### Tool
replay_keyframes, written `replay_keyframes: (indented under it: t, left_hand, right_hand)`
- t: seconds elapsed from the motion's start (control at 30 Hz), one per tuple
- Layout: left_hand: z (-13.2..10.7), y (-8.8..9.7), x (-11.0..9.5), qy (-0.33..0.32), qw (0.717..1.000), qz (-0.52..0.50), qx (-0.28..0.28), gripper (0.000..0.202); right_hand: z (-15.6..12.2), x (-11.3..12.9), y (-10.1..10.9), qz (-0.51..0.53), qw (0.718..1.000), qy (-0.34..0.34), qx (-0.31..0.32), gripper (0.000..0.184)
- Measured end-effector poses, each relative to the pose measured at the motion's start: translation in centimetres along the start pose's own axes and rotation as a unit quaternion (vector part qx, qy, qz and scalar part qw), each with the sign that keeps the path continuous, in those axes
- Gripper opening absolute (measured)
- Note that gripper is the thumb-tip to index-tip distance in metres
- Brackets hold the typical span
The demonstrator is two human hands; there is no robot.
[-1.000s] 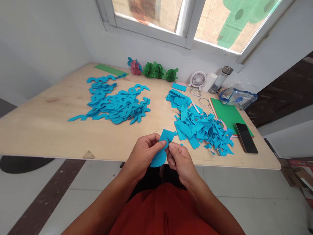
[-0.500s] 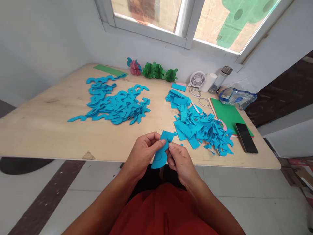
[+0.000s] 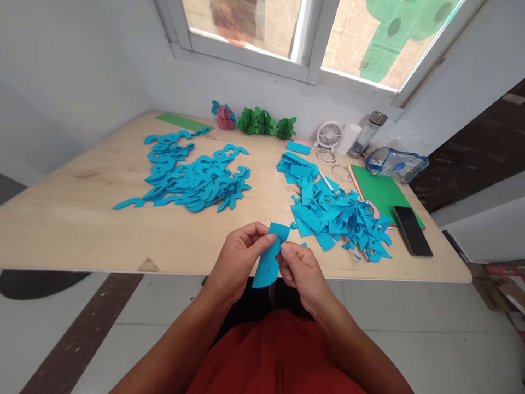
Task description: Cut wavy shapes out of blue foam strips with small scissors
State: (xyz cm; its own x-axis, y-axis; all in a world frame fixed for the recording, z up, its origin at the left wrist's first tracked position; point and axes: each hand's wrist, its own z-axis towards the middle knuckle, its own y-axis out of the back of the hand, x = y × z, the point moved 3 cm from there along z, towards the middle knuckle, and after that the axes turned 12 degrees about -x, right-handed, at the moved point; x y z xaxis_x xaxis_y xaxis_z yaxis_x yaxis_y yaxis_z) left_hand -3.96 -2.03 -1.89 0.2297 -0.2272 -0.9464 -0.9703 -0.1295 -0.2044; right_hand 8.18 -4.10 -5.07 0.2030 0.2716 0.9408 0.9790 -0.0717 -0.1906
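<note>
Between my hands, over the table's front edge, is a strip of blue paper [image 3: 267, 264] with a curved line drawn on it and a rounded lower edge. My left hand [image 3: 241, 249] pinches its left side between thumb and fingers. The thumb and curled fingers of my right hand [image 3: 299, 262] close on its right edge. A pile of wavy blue cut-outs [image 3: 200, 178] lies on the table to the left. Blue paper scraps [image 3: 340, 213] are heaped to the right, with blue rectangular pieces [image 3: 293, 164] at their far end.
Along the wall stand green paper figures [image 3: 262, 121], a pink one [image 3: 225, 116], a small fan [image 3: 329, 134], a white roll [image 3: 350, 138] and a bottle [image 3: 369, 134]. At the right are a clear pouch [image 3: 396, 164], green sheets [image 3: 381, 189] and a phone [image 3: 412, 231].
The blue paper has tilted slightly and shifted a little down and left in view. Both hands keep nearly the same place and still grip it.
</note>
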Motion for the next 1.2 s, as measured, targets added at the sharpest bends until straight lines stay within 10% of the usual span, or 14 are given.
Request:
replay_keyframes:
  t: [0.57,1.2]
  left_hand:
    - [0.56,0.02,0.11,0.141,0.984,-0.066,0.086,0.023]
    - [0.27,-0.03,0.24,0.134,0.977,-0.084,0.139,0.026]
  right_hand:
    - [0.12,-0.09,-0.15,0.079,0.995,-0.043,0.038,0.040]
    - [0.17,-0.14,-0.09,0.086,0.995,-0.012,0.039,0.045]
